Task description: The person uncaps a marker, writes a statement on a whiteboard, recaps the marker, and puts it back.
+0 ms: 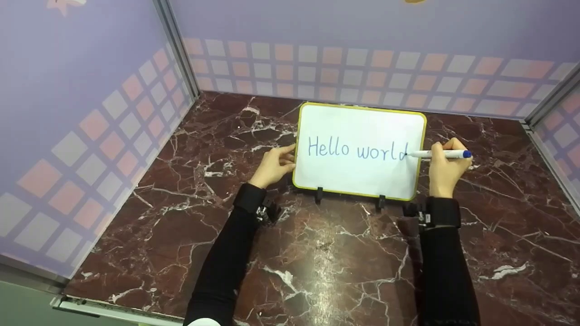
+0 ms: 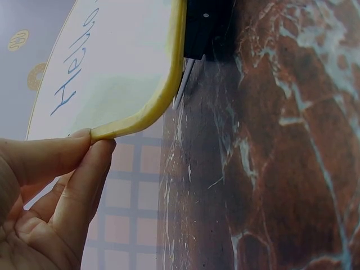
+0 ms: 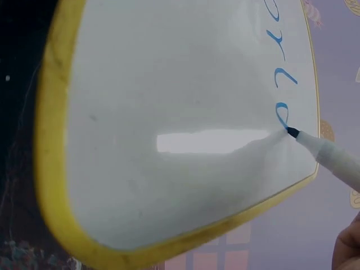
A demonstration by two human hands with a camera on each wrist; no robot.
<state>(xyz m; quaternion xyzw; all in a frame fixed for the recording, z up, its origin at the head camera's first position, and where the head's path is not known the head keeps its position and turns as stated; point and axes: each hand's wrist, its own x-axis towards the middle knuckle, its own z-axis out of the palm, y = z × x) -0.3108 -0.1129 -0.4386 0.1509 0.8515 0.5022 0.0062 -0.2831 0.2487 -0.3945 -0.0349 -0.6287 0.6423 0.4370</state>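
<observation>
Both arms (image 1: 446, 271) reached forward over the table (image 1: 326, 253). The left hand (image 1: 273, 165) pinched the left edge of the standing board (image 1: 358, 176); the right hand (image 1: 445, 172) gripped a marker (image 1: 455, 154), its tip (image 3: 292, 132) apparently touching the writing (image 1: 333, 147).

The head camera looks forward and down from above and behind the left hand (image 1: 272, 166) and right hand (image 1: 446, 174), far enough back to take in the whole whiteboard (image 1: 353, 174) and both sleeves (image 1: 222, 262). The left wrist view, rolled sideways, looks from close by past the left hand's fingers (image 2: 84, 185), the tabletop (image 2: 298, 146) filling its right side. The right wrist view, rolled the opposite way, faces the board closely beside the right hand. Head and left wrist share "Hello"; head and right wrist share the marker (image 3: 337, 160) tip.
</observation>
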